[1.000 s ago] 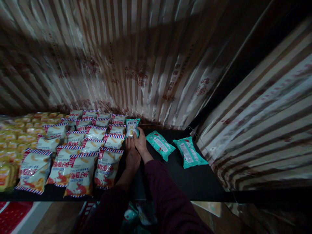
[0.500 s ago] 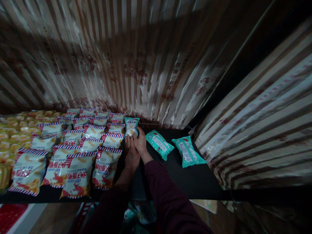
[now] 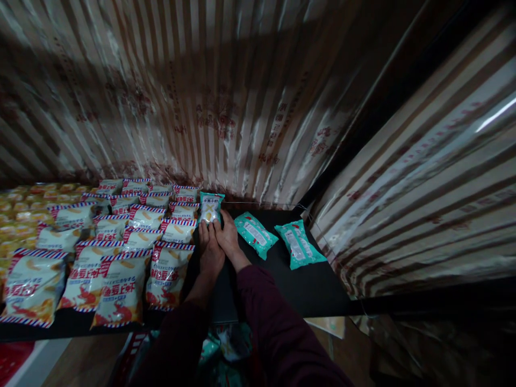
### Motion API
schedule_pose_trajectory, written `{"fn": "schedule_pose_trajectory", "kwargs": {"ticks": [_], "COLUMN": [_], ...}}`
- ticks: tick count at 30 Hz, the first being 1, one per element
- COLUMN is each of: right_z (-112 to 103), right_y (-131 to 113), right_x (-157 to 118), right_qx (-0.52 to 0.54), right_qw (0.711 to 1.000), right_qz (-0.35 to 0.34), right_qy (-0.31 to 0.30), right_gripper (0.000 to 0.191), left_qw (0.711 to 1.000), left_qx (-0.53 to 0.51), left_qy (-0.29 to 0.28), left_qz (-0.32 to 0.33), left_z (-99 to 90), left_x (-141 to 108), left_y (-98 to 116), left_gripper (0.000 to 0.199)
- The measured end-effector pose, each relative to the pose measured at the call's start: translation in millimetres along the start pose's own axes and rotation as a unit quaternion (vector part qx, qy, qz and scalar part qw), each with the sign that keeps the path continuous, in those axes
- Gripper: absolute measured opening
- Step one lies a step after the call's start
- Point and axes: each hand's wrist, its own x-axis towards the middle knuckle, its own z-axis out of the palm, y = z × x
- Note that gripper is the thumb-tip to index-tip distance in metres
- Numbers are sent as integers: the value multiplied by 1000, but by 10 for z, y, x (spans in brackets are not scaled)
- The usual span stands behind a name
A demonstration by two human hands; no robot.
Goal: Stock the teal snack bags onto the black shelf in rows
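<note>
A teal and white snack bag (image 3: 211, 207) stands propped at the back of the black shelf (image 3: 298, 293), its printed front toward me. My left hand (image 3: 210, 252) has its fingers at the bag's lower edge. Right beside it, my right hand (image 3: 228, 236) holds the bag's lower right side, its thumb side partly over the left hand. The fingertips cover the bottom of the bag. To the right, a second teal bag (image 3: 256, 235) and a third teal bag (image 3: 299, 244) lie flat with their backs up.
Rows of white snack bags (image 3: 169, 274) with red and blue striped edges fill the left, with yellow packs (image 3: 20, 220) beyond. A striped curtain (image 3: 226, 134) hangs behind, and a thin wire (image 3: 262, 203) runs along the back. Below the shelf are more teal bags (image 3: 226, 360).
The view has shifted slightly, so everything sits a little further left. Both hands stay at the upright teal bag, which appears to keep its place beside the white bags.
</note>
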Motion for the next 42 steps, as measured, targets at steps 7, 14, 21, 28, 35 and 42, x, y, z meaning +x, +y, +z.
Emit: {"fn": "schedule_pose_trajectory", "kwargs": {"ticks": [7, 14, 21, 28, 35, 42], "right_z": [-230, -761, -1159, -1216, -1230, -1293], "right_y": [-80, -53, -21, -261, -529, -761], "right_x": [-160, -194, -336, -791, -1454, -1944], "right_qx": [-38, -179, -328, -352, -347, -337], "right_qw": [999, 983, 930, 919, 925, 926], "right_qz": [-30, -12, 147, 136, 124, 132], "right_qy": [-14, 42, -72, -110, -88, -109], "right_gripper": [37, 39, 45, 48, 49, 45], "left_qw": [999, 999, 999, 987, 980, 983], "left_qx": [1, -17, -7, 30, 56, 41], "left_qy": [29, 41, -20, -120, -142, -161], "left_qz": [25, 9, 32, 106, 130, 80], "left_z": [12, -74, -51, -112, -408, -709], "left_x": [14, -1, -301, -660, -1117, -1496], "left_y": [-10, 32, 140, 283, 236, 164], "left_gripper": [50, 51, 45, 49, 49, 50]}}
